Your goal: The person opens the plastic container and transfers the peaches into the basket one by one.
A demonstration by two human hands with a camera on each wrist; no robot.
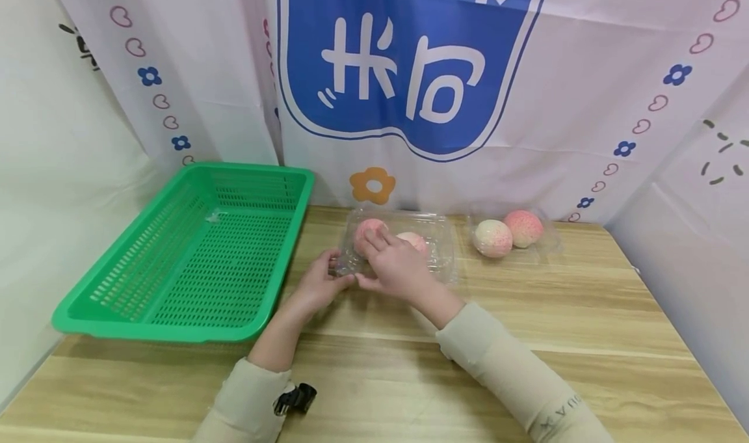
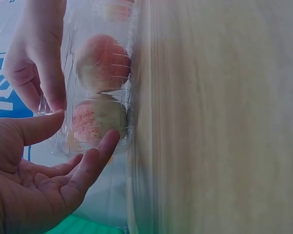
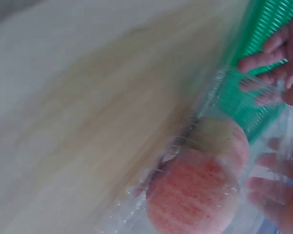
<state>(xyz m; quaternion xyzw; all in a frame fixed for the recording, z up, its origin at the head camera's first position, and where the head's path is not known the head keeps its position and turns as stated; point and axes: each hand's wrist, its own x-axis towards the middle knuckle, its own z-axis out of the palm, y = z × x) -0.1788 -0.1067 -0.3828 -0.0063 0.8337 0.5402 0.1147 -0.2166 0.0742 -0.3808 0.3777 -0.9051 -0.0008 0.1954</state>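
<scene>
A clear plastic clamshell box [image 1: 443,251] on the wooden table holds a pink peach [image 1: 368,227] and a paler peach [image 1: 413,240]. Its lid lies over the fruit. At the box's left front corner is my left hand [image 1: 316,285], thumb and fingers spread and touching the plastic. My right hand [image 1: 399,268] lies across the top, its fingers reaching over the lid and its thumb near the left thumb. Both peaches, the pink-speckled one [image 2: 95,117] and the redder one [image 2: 103,63], show through the side in the left wrist view.
Right of the box, a second clear container [image 1: 547,248] holds a cream peach [image 1: 493,239] and a pink peach [image 1: 523,228]. On the left stands a large green plastic basket [image 1: 275,277] with slotted walls. A printed curtain [image 1: 234,124] hangs behind the table.
</scene>
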